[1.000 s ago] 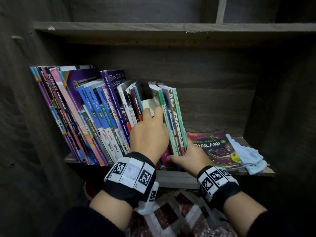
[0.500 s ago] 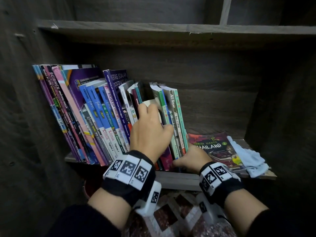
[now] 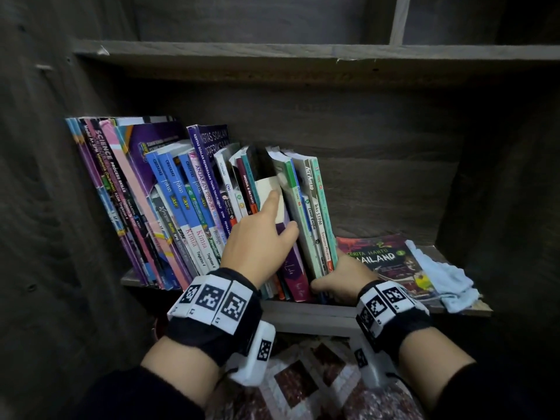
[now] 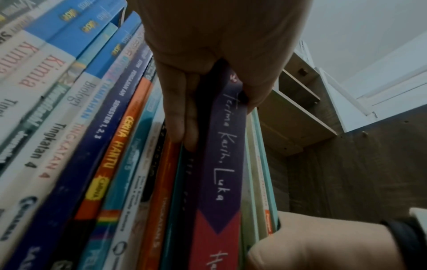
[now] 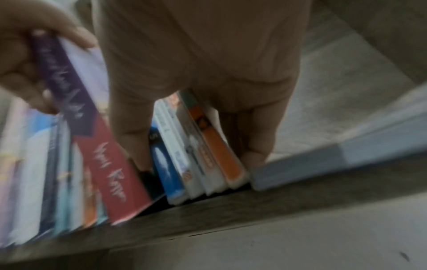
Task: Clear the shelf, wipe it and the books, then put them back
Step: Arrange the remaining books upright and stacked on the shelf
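A row of leaning books (image 3: 181,201) fills the left and middle of the wooden shelf (image 3: 303,312). My left hand (image 3: 283,213) pinches a book with a purple and red spine (image 4: 227,155), fingers on its left side and thumb on its right. This purple book (image 3: 292,268) sticks out a little from the row. My right hand (image 3: 336,277) grips the foot of the last few thin books (image 3: 315,213) at the row's right end, thumb on one side and fingers on the other (image 5: 254,146).
A book with "THAILAND" on its cover (image 3: 391,262) lies flat on the right of the shelf. A pale blue cloth (image 3: 442,277) is bunched beside it. Another shelf board (image 3: 303,53) runs above, dark side walls close in, and a patterned fabric (image 3: 297,383) lies below.
My left hand has slid from the tops of the books down onto the purple book and now pinches its spine. The right hand stays at the foot of the end books.
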Tool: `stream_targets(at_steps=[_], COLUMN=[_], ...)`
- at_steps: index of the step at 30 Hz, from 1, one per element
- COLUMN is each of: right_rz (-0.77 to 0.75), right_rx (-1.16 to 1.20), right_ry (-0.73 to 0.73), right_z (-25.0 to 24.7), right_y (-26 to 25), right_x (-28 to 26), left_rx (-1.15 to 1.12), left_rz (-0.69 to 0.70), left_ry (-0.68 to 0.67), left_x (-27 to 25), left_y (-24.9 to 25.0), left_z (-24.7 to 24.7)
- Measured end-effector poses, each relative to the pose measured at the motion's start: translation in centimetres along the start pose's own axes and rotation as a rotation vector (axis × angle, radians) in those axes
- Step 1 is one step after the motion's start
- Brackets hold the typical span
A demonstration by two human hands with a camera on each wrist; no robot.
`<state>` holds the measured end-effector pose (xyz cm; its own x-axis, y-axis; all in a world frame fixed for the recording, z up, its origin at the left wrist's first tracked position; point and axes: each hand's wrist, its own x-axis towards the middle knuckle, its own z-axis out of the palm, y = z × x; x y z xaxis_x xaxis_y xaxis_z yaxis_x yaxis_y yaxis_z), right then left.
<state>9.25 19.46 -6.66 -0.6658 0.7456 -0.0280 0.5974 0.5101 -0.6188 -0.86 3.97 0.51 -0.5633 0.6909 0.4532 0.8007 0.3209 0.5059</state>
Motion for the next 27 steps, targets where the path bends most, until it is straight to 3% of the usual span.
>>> stream_targets(at_steps=[7,13,17,22,27], right_rz=[0.059,0.006,-0.004,-0.01,-0.076], right_rx=[0.107,0.237,0.235,0.265,0.176], right_ry=[0.009,-0.01,-0.018,-0.042,-0.057], right_z=[-0.2,1.2,0.9,1.7,1.6], right_y=[0.3,1.2,0.3,-0.2,-1.4], right_x=[0.0,1.9,1.4,1.6,0.9], left_rx=[-0.025,0.012,-0.146,-0.352,-0.642], left_rz=[0.046,0.154,0.176,0.197,0.311], left_ry=[-0.036,0.048,0.158,0.194,0.454], left_x=[-0.3,-0.9,-1.8,-3.2,-3.9], left_y=[-0.2,0.4,-0.6,-2.4,-2.9], left_z=[-0.4,-1.3,-4.1,-7.1,-10.7])
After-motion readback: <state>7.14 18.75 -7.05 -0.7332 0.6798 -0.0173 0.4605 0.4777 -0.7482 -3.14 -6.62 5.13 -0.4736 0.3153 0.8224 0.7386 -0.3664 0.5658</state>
